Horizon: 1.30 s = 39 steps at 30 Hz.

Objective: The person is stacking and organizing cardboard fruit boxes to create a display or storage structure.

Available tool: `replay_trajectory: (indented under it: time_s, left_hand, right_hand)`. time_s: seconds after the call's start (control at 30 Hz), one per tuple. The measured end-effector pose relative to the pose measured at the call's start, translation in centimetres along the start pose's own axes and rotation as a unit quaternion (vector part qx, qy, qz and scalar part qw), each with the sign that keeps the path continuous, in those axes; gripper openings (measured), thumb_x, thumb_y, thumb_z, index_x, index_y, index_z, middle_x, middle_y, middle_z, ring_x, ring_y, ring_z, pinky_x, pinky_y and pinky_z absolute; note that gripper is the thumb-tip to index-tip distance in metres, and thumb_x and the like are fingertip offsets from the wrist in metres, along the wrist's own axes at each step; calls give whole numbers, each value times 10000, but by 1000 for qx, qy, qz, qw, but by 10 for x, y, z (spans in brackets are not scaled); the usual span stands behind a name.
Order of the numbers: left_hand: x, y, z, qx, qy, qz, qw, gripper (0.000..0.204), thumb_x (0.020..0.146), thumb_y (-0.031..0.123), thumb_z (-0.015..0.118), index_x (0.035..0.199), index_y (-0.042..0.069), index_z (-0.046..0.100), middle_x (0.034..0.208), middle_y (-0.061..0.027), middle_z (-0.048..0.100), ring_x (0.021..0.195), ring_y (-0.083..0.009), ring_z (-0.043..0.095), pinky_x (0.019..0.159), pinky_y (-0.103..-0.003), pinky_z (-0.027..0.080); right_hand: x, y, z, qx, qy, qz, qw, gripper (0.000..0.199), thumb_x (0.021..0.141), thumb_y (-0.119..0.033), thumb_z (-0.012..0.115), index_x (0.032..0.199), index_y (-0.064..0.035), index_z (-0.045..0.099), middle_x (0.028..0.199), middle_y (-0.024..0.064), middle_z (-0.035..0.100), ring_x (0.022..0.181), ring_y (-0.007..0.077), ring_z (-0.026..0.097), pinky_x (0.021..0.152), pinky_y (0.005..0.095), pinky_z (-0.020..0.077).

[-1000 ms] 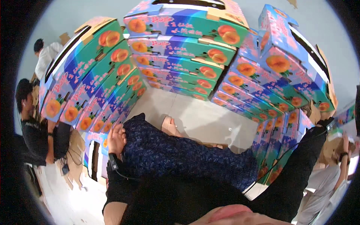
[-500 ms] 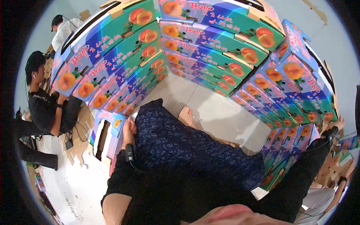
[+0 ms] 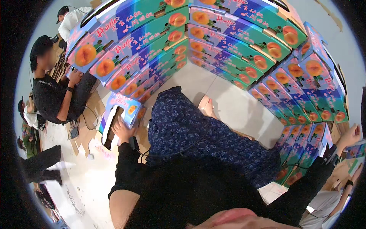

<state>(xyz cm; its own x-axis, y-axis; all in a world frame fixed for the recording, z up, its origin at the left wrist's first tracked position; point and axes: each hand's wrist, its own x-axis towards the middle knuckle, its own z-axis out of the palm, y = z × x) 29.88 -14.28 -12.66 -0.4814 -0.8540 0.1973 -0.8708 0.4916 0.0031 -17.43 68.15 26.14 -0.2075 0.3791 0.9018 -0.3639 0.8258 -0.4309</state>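
Observation:
My left hand (image 3: 122, 130) lies on the upper face of a fruit carton (image 3: 131, 111) at the lower left, fingers spread beside its long dark slot. This carton is blue and pink with orange fruit pictures. My right hand (image 3: 350, 136) is raised at the far right, close to brown cardboard and the end of the right-hand carton stack (image 3: 301, 82). Its fingers look loosely curled, with nothing visible in them. Both wrists carry a small dark device with a cable.
Tall stacks of matching cartons stand at the left (image 3: 126, 49) and back (image 3: 236, 36). A lower carton row (image 3: 305, 145) stands by my right arm. A seated person (image 3: 57, 95) in black is at the left, one hand on a carton. Cardboard pieces and cables lie on the floor.
My left hand has shifted from the carton's side edge onto its upper face, fingers spreading. The right hand has come off the stack's corner. The view has turned slightly left.

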Motion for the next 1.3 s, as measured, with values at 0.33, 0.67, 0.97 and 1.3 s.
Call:
replay_trajectory:
  time_s: [0.33, 0.67, 0.97, 1.3]
  left_hand:
    - [-6, -5, -28, -66, 55, -79, 993, 987, 479, 489, 791, 1282, 54, 416, 1111, -170, 520, 1088, -360, 464, 926, -492, 342]
    - [-26, -20, -103, -65, 414, 11, 908, 972, 548, 488, 805, 1292, 19, 391, 1101, -182, 429, 1052, -373, 400, 926, -516, 281]
    - [-57, 10, -152, -5, 429, 155, 890, 750, 706, 405, 712, 1309, 60, 432, 1273, -128, 416, 1269, -366, 318, 1044, -541, 113]
    - [-45, 28, -195, -288, 393, 111, 866, 593, 721, 385, 721, 1158, 54, 495, 1237, -135, 421, 1238, -380, 350, 1052, -594, 140]
  right_hand:
    - [-72, -118, 30, 168, -127, -65, 975, 367, 858, -131, 647, 1159, 49, 538, 1131, 141, 589, 952, 199, 598, 803, 302, 502]
    - [-232, -393, 49, 361, -471, -306, 745, 514, 676, -221, 749, 1129, -62, 565, 1230, 123, 551, 1156, 297, 509, 989, 406, 369]
    - [-400, -531, 34, 638, -639, -157, 400, 1359, 577, -489, 831, 1445, 26, -80, 1467, 304, 164, 1352, 444, 203, 1096, 436, 234]
    - [-383, -520, 25, 672, -519, -171, 501, 1242, 517, -402, 879, 1418, 11, 129, 1256, 193, 391, 1216, 370, 379, 1041, 381, 298]
